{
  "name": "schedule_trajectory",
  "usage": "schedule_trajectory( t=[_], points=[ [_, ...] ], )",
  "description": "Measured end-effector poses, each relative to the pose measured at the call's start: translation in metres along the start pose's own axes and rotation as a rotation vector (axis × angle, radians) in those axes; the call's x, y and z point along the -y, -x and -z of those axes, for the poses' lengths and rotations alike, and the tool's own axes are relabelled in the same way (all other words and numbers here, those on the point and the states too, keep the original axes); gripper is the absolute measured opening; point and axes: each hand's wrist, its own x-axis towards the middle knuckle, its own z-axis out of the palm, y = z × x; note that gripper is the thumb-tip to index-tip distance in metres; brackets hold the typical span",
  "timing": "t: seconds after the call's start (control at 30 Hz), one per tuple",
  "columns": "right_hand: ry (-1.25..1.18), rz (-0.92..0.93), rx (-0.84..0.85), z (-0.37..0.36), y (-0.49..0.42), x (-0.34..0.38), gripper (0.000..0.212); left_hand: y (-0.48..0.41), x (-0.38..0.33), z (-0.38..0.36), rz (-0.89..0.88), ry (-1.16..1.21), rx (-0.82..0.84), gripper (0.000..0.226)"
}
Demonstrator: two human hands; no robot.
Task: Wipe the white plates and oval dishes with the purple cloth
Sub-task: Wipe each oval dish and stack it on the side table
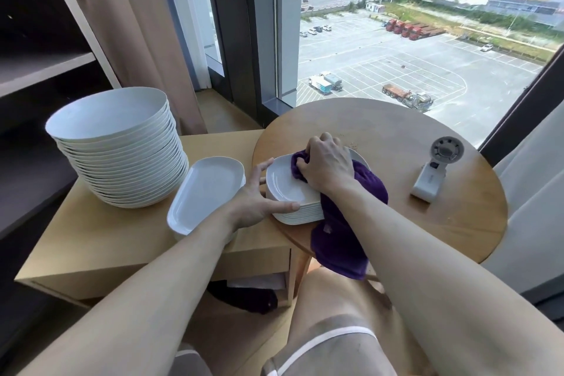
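Right hand (328, 163) grips purple cloth (341, 223) on top dish of stack (293, 192) at round table's (427, 223) left edge; left hand (259, 195), fingers straight, braces stack.

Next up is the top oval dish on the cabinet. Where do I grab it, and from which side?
Probably pinch the raised rim at the near short end of the top oval dish, coming from the person's side. The lip is exposed there, while the round plate stack crowds its far left edge.

Hidden — far side of the top dish (283, 185), under the right hand (326, 165) and purple cloth (341, 235)
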Motion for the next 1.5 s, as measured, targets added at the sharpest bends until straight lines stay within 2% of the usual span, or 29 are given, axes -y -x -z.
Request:
schedule_trajectory(
  t=[0.1,0.2,0.43,0.63,0.73,0.93,1.1,1.4,1.5],
  points=[
    [0.068,-0.073,0.011,0.009,-0.002,-0.027,0.031,0.000,-0.001,-0.001,0.006,-0.018,-0.017,0.135],
    [0.123,-0.061,0.045,0.016,0.002,-0.045,0.030,0.000,-0.001,-0.002,0.002,-0.023,-0.018,0.134],
    [0.021,0.001,0.229,0.028,0.024,-0.054,0.009,0.000,-0.002,0.000,0.029,-0.017,-0.023,0.139],
    [-0.066,0.107,0.362,0.035,0.031,-0.045,0.025,-0.001,0.000,-0.001,0.044,-0.017,-0.011,0.138],
    [-0.069,0.140,0.396,0.035,0.028,-0.028,0.024,-0.002,-0.001,0.000,0.052,0.002,-0.009,0.141],
    [-0.127,0.225,0.406,0.026,0.024,0.005,0.018,-0.003,-0.005,0.003,0.074,-0.008,0.025,0.138],
    [-0.173,0.217,0.410,0.019,0.018,0.017,0.015,-0.008,-0.011,0.007,0.106,-0.021,0.081,0.130],
    [-0.173,0.137,0.221,-0.001,0.014,0.031,0.004,-0.007,-0.003,0.003,0.057,0.033,0.058,0.132],
    [-0.144,0.095,0.140,-0.008,0.014,0.033,0.017,-0.007,-0.002,0.002,0.039,0.015,0.055,0.130]
  ],
)
